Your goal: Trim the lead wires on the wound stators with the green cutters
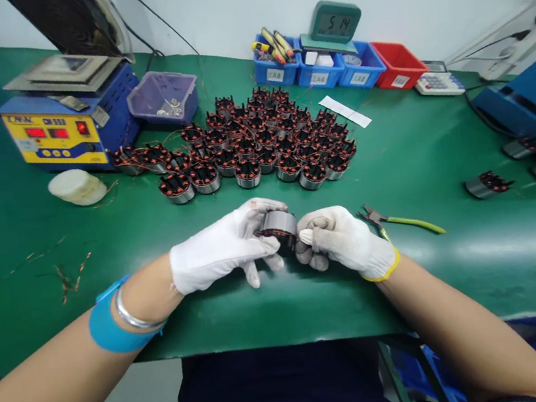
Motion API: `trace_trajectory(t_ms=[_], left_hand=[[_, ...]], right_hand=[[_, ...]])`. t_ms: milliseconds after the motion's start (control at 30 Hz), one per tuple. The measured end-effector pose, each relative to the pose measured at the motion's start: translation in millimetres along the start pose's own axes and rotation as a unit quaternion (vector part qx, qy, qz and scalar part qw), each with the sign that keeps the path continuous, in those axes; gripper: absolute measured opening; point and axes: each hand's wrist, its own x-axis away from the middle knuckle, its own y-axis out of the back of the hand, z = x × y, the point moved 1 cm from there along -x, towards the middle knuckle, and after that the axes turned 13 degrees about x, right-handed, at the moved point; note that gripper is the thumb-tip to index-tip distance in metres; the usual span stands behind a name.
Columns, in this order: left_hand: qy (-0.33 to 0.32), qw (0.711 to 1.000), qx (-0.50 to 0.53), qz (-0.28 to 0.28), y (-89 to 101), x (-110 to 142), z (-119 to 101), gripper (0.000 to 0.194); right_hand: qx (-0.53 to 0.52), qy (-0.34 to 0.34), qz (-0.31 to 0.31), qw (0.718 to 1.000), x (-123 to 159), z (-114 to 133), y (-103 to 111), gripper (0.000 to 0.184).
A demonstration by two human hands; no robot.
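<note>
My left hand [249,243], in a white glove, is closed around a motor stator [279,223], a silver ring with dark windings on its lower side. Close against the stator's right side is my right hand [336,238], in a white glove with a yellow cuff. Its thumb and fingers are pinched together; whatever is between them is too small to make out. To the right lie cutting pliers [400,219] with green handles, their jaws near the right glove. Beyond both hands stands a dense group of similar stators [247,172] with copper windings and black prongs.
A blue and yellow soldering unit [57,139] stands left, beside a purple bin [159,83] and a whitish round block [77,188]. Blue tool boxes [276,75], a red box [398,63] and a clock [335,20] line the wall. Loose stators [488,185] lie right; wire scraps [72,282] lie left.
</note>
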Motion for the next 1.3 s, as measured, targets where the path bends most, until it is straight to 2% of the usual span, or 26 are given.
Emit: trace_trajectory(t_ms=[67, 133, 200, 300, 333, 367, 400, 433, 467, 500, 533, 567, 600, 633, 700, 833, 900, 1000, 1033, 1100, 1133, 1167, 1200, 1233, 1267, 1300], left_hand=[[-0.097, 0.995, -0.031, -0.004, -2.9, 1, 0, 0.052], [-0.212, 0.968, -0.132, -0.014, -6.8, 5, -2, 0.033], [-0.346, 0.898, -0.272, -0.008, -11.4, 11, -3, 0.019], [-0.497, 0.758, -0.421, 0.026, -16.1, 18, -1, 0.022], [-0.525, 0.736, -0.427, 0.011, -16.0, 19, 0, 0.024], [-0.540, 0.739, -0.400, -0.038, -14.9, 18, 0, 0.026], [-0.532, 0.768, -0.339, -0.111, -12.8, 16, 0, 0.026], [-0.486, 0.816, -0.256, -0.180, -10.4, 13, 0, 0.027], [-0.399, 0.875, -0.165, -0.222, -8.2, 8, 0, 0.034], [-0.265, 0.935, -0.079, -0.223, -7.0, 4, 1, 0.047], [-0.108, 0.977, -0.009, -0.182, -7.2, 0, 2, 0.061], [0.037, 0.992, 0.035, -0.116, -8.4, -2, 3, 0.073], [0.143, 0.987, 0.060, -0.052, -10.1, -3, 4, 0.078], [0.194, 0.978, 0.071, -0.011, -11.4, -2, 4, 0.076], [0.165, 0.984, 0.059, -0.003, -13.4, 1, 3, 0.063], [-0.076, 0.996, -0.018, -0.031, -19.7, 11, -2, 0.075], [-0.187, 0.974, -0.122, -0.023, -23.9, 18, -4, 0.063], [-0.280, 0.902, -0.327, -0.006, -28.5, 24, -4, 0.026], [-0.301, 0.884, -0.358, -0.022, -28.3, 25, -4, 0.028], [-0.350, 0.871, -0.320, -0.132, -24.4, 21, -3, 0.039], [-0.344, 0.880, -0.261, -0.200, -21.0, 18, -3, 0.042], [-0.297, 0.904, -0.191, -0.240, -17.7, 14, -2, 0.046], [-0.200, 0.944, -0.120, -0.233, -15.2, 9, 0, 0.054], [-0.066, 0.980, -0.057, -0.181, -14.4, 4, 2, 0.064], [0.064, 0.992, -0.009, -0.109, -15.1, 2, 3, 0.069], [0.151, 0.987, 0.020, -0.051, -16.7, 2, 3, 0.069]], right_hand=[[-0.021, 0.008, -0.001, 1.000, -2, -1, 1, 0.033], [-0.043, 0.014, -0.003, 0.999, -3, -4, 2, 0.031], [-0.062, 0.026, 0.001, 0.998, -4, -6, 2, 0.028], [-0.076, 0.052, 0.007, 0.996, -3, -7, 4, 0.024], [-0.074, 0.060, 0.005, 0.995, -2, -6, 4, 0.023], [-0.069, 0.066, 0.001, 0.995, 0, -4, 4, 0.023], [-0.061, 0.070, -0.005, 0.996, 2, -3, 4, 0.023], [-0.052, 0.072, -0.011, 0.996, 4, -2, 4, 0.023], [-0.040, 0.072, -0.016, 0.996, 6, 0, 3, 0.024], [-0.028, 0.070, -0.022, 0.997, 7, 0, 3, 0.024], [-0.017, 0.068, -0.027, 0.997, 8, 1, 2, 0.024], [-0.007, 0.067, -0.030, 0.997, 9, 1, 1, 0.024], [0.003, 0.066, -0.033, 0.997, 10, 0, 1, 0.024], [0.010, 0.065, -0.034, 0.997, 10, 0, 0, 0.024], [0.012, 0.058, -0.031, 0.998, 8, -2, 0, 0.023], [-0.029, 0.044, -0.032, 0.998, 4, -4, 1, 0.027], [-0.054, 0.042, -0.037, 0.997, 2, -3, 1, 0.028], [-0.064, 0.039, -0.024, 0.997, 4, -1, -1, 0.029], [-0.059, 0.039, -0.016, 0.997, 6, -1, -3, 0.030], [-0.043, 0.042, -0.010, 0.998, 9, 1, -5, 0.030], [-0.035, 0.044, -0.013, 0.998, 10, 1, -6, 0.031], [-0.027, 0.045, -0.020, 0.998, 11, 2, -6, 0.031], [-0.020, 0.046, -0.028, 0.998, 11, 2, -7, 0.031], [-0.013, 0.047, -0.037, 0.998, 11, 1, -7, 0.032], [-0.007, 0.047, -0.042, 0.998, 11, 1, -7, 0.032], [-0.001, 0.045, -0.042, 0.998, 10, 0, -7, 0.032]])
